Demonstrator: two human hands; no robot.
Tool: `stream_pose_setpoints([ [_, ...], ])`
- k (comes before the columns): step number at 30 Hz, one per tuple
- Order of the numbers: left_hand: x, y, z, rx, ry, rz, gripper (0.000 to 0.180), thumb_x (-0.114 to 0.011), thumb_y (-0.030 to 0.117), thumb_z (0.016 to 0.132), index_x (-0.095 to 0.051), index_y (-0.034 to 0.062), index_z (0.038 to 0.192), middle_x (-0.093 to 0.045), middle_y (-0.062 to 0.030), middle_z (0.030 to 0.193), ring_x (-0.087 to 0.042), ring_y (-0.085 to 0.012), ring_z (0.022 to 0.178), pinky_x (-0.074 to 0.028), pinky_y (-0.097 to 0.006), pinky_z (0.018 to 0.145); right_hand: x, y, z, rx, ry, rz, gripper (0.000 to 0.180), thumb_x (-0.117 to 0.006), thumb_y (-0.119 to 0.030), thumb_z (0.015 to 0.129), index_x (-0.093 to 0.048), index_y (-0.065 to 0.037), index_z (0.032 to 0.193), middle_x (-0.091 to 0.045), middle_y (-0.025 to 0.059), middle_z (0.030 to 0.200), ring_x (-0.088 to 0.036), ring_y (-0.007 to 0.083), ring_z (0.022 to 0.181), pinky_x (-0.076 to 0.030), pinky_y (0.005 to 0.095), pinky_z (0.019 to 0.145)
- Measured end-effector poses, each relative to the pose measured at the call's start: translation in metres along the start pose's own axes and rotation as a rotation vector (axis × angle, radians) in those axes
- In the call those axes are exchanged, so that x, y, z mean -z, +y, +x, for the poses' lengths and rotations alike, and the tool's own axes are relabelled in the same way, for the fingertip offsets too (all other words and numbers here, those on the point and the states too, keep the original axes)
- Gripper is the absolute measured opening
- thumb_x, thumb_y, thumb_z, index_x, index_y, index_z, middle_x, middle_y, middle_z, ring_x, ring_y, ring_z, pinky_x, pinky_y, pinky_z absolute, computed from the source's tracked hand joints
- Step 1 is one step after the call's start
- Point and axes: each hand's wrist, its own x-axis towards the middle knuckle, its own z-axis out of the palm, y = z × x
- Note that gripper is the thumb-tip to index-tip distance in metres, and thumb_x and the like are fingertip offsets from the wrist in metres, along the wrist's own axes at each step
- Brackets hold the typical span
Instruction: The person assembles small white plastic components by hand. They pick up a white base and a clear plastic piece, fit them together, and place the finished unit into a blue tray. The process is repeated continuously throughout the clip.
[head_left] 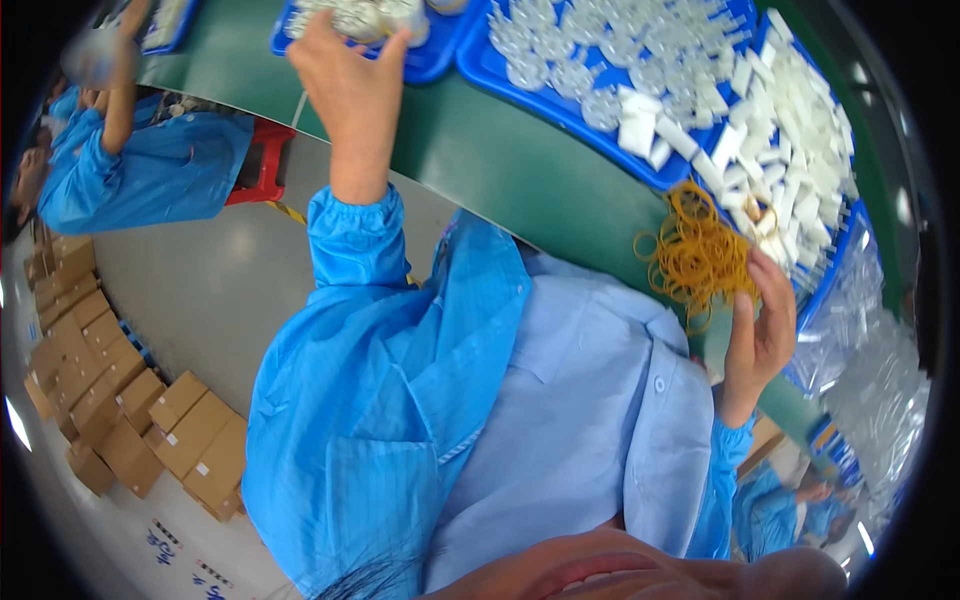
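My left hand (350,95) reaches over a blue tray (436,66) at the top, its thumb and forefinger spread apart above pale, round bundled pieces (352,18). I see nothing held in it. On the right, a loose heap of yellow-brown rubber bands (695,250) lies on the green table (480,170). My right hand (762,335) is at the heap's right edge, with thumb and fingers apart and the fingertips against the bands. No band shows clearly in its grip.
Clear plastic round parts with stems (600,50) fill a larger blue tray (560,115). White blocks and tubes (785,150) pile beside it. Clear plastic bags (865,340) lie at far right. A person in blue (150,170) works at left, near a red stool (265,165) and cardboard boxes (110,370).
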Motion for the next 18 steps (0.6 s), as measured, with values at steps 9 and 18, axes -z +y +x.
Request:
stream_pose_setpoints([
  [9,0.007,0.082,-0.039,-0.361,-0.096,-0.39,0.019,-0.078,0.011,0.075,-0.059,0.0052,0.077,-0.055,-0.0056,0.071,-0.05,-0.0222,0.06,-0.039,-0.032,0.052,0.023,0.017,-0.021,0.004,0.118,0.064,0.016,-0.062,0.0,0.085,-0.066,0.003,0.1,-0.066,0.0171,0.104,-0.063,0.0278,0.098,-0.047,0.035,0.089],
  [18,-0.014,0.154,-0.08,-0.519,-0.265,-0.226,0.025,-0.082,0.022,0.073,-0.063,0.0066,0.074,-0.059,-0.0029,0.065,-0.052,-0.0141,0.051,-0.042,-0.029,0.047,0.038,0.054,-0.013,0.182,0.295,-0.085,0.01,-0.068,-0.001,0.081,-0.067,-0.001,0.091,-0.066,0.009,0.084,-0.064,0.0215,0.075,-0.05,0.0285,0.067],
])
